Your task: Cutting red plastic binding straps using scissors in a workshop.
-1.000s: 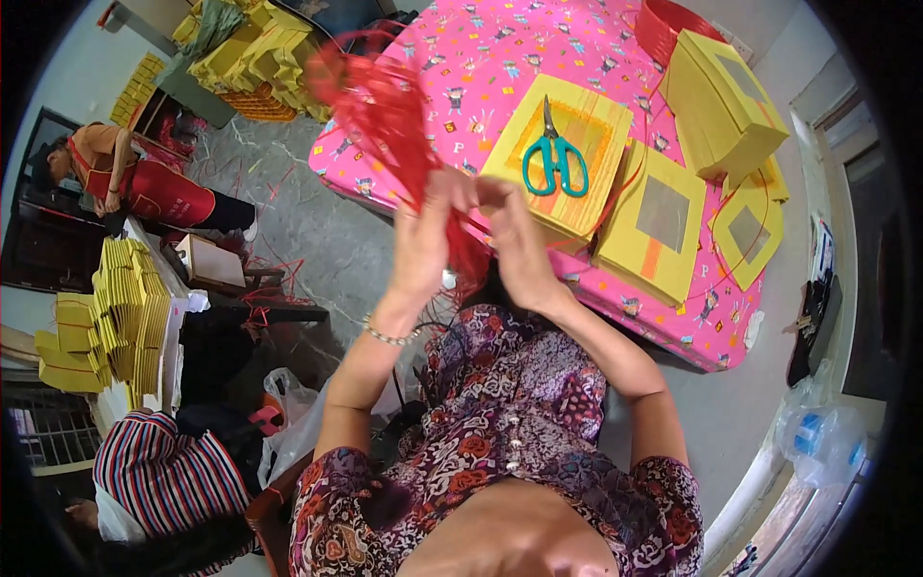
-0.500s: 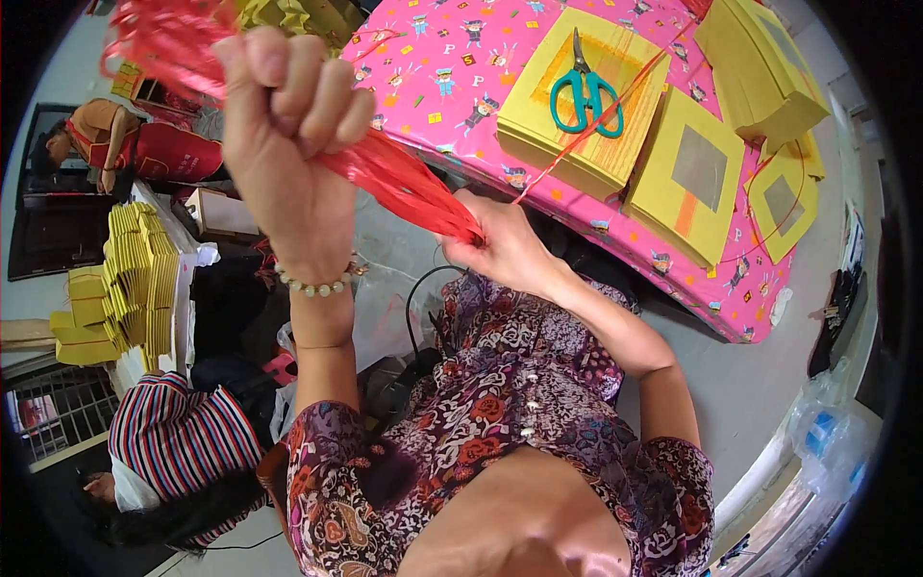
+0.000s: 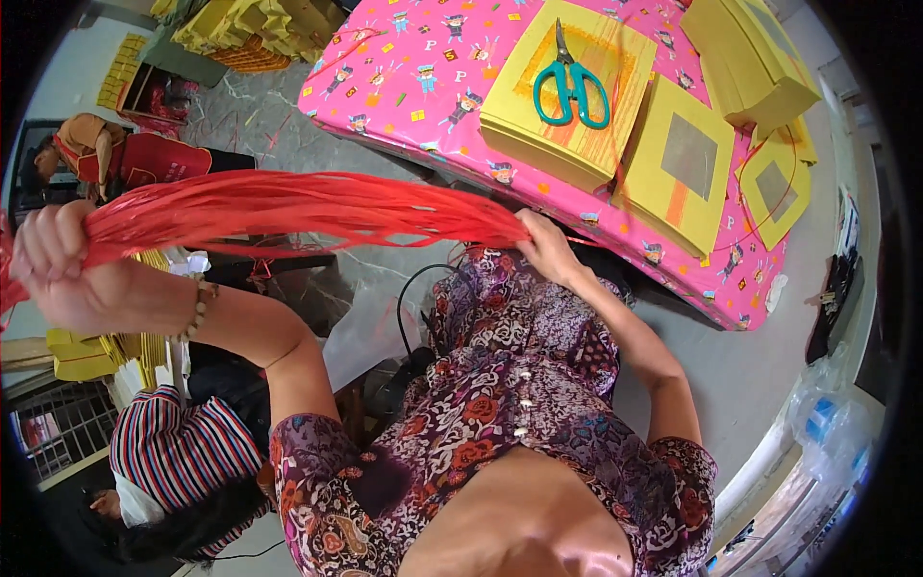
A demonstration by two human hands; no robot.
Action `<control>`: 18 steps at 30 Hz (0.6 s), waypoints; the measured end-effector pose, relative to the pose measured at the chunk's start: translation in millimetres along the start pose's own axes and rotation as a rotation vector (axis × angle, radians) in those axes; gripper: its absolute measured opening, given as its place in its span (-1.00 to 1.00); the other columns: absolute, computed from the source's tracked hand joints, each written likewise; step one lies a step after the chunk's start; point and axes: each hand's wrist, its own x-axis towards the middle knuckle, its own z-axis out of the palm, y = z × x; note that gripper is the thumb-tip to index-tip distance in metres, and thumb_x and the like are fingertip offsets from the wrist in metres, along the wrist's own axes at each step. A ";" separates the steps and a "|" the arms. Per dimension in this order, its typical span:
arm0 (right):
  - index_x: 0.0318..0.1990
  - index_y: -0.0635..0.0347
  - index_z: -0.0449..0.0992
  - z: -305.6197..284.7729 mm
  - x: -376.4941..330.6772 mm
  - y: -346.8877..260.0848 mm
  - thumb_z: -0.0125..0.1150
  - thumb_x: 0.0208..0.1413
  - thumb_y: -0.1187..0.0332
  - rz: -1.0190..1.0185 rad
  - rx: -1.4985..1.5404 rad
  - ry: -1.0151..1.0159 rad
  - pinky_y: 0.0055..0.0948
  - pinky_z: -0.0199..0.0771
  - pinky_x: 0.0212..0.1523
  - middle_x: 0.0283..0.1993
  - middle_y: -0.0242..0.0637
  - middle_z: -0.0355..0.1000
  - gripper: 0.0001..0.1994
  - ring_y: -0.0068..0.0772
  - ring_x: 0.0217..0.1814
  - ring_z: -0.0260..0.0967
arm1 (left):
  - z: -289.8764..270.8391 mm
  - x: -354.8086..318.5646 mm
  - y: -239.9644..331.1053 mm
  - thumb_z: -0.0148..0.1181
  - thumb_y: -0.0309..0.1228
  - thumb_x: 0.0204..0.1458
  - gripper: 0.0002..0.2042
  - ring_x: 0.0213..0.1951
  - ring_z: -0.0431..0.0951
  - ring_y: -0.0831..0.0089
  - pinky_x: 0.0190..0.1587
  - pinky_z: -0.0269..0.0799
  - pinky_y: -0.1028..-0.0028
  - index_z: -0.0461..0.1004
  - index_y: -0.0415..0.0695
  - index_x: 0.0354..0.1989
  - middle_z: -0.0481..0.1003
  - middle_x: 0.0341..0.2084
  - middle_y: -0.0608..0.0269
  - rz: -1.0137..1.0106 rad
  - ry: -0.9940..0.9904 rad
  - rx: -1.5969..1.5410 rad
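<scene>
Left hand (image 3: pixel 58 269) swung outward; both hands clamp red string bundle (image 3: pixel 298 207), right hand (image 3: pixel 548 245) pinching end.

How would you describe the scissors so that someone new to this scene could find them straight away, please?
Start at the table under the pink patterned cloth. On it lie stacks of yellow paper sheets; the scissors rest on top of the largest stack, nearest the cloth's middle. Their teal handles make them the only blue-green thing among all the yellow.
</scene>
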 end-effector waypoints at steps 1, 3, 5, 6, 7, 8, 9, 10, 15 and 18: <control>-0.14 0.24 0.23 1.0 -1.4 3.6 0.11 -0.05 0.51 0.009 0.016 0.079 -0.10 0.29 -0.15 -0.28 0.04 0.32 -0.71 0.09 -0.16 0.30 | -7.6 -0.8 -2.3 -0.16 -0.52 0.07 -0.68 -0.78 -0.07 0.67 -0.71 -0.16 0.60 0.04 -0.03 -0.74 0.00 -0.83 0.47 0.006 0.042 0.151; -0.14 0.26 0.23 2.4 -2.2 5.1 0.07 -0.05 0.53 0.021 0.035 0.160 -0.09 0.29 -0.16 -0.29 0.08 0.31 -0.72 0.11 -0.17 0.31 | -22.6 -17.1 -22.6 -0.11 -0.45 0.11 -0.67 -0.77 -0.08 0.68 -0.71 -0.19 0.61 0.06 -0.02 -0.72 0.00 -0.82 0.49 0.056 0.273 0.693; -0.18 0.27 0.22 -7.7 2.5 -4.2 0.02 -0.09 0.58 0.073 0.052 0.123 -0.06 0.27 -0.23 -0.37 0.08 0.30 -0.73 0.14 -0.23 0.31 | -50.0 -37.1 -44.5 -0.04 -0.27 0.17 -0.67 -0.76 -0.07 0.73 -0.72 -0.19 0.62 0.20 -0.04 -0.66 0.03 -0.80 0.52 -0.074 0.556 0.995; -0.18 0.27 0.22 -17.5 7.6 -17.6 0.02 -0.09 0.58 0.069 0.056 0.121 -0.06 0.27 -0.23 -0.37 0.08 0.30 -0.73 0.14 -0.23 0.31 | -72.3 -52.1 -51.6 0.00 -0.26 0.16 -0.72 -0.76 0.01 0.73 -0.73 -0.12 0.64 0.31 -0.06 -0.60 0.13 -0.78 0.48 -0.129 0.663 1.161; -0.19 0.29 0.23 -30.8 13.7 -38.1 0.00 -0.13 0.59 -0.023 -0.060 0.068 -0.06 0.27 -0.26 -0.41 0.05 0.32 -0.73 0.14 -0.26 0.32 | -114.5 -73.0 -45.4 0.03 -0.25 0.13 -0.74 -0.71 0.18 0.64 -0.69 0.04 0.58 0.36 -0.14 -0.52 0.25 -0.73 0.38 -0.387 0.592 1.429; -0.21 0.31 0.24 -42.9 18.5 -54.1 -0.02 -0.17 0.61 -0.098 -0.191 0.021 -0.06 0.28 -0.30 -0.45 0.02 0.34 -0.72 0.15 -0.29 0.33 | -136.9 -89.6 -62.4 0.07 -0.25 0.10 -0.75 -0.62 0.30 0.50 -0.60 0.18 0.46 0.41 -0.24 -0.38 0.32 -0.66 0.29 -0.446 0.207 1.981; -0.31 0.30 0.21 -50.1 23.5 -63.1 -0.02 -0.20 0.61 -0.117 -0.208 0.006 -0.05 0.26 -0.37 -0.51 0.00 0.32 -0.78 0.15 -0.35 0.30 | -99.3 -95.2 -98.9 0.09 -0.24 0.08 -0.71 -0.50 0.37 0.39 -0.41 0.29 0.38 0.41 -0.28 -0.27 0.37 -0.60 0.18 -0.527 0.051 1.929; -0.31 0.30 0.21 -53.1 28.4 -74.2 -0.02 -0.20 0.61 -0.123 -0.204 0.006 -0.05 0.26 -0.37 -0.51 0.00 0.32 -0.78 0.15 -0.35 0.30 | -95.8 -106.8 -114.0 0.14 -0.21 0.04 -0.66 -0.38 0.45 0.24 -0.26 0.34 0.32 0.40 -0.24 -0.16 0.43 -0.49 0.05 -0.702 0.058 1.819; -0.38 0.29 0.21 -55.9 48.6 -113.2 -0.01 -0.13 0.55 -0.161 -0.408 -0.055 -0.08 0.32 -0.40 -0.51 -0.02 0.35 -0.87 0.08 -0.39 0.36 | -30.5 -113.3 -172.0 0.36 -0.10 -0.24 -0.12 0.14 0.24 0.04 0.17 0.10 0.22 0.06 -0.28 0.23 0.24 0.10 -0.11 -0.513 -0.460 1.700; -0.39 0.29 0.24 -47.6 60.9 -129.5 0.03 -0.08 0.48 -0.248 -0.455 -0.038 -0.10 0.36 -0.40 -0.52 -0.07 0.38 -0.87 0.01 -0.42 0.40 | 0.4 -126.6 -194.2 0.43 -0.06 -0.37 0.00 0.02 0.38 0.00 0.08 0.22 0.22 0.01 -0.22 0.25 0.37 -0.04 -0.13 -0.550 -0.716 1.449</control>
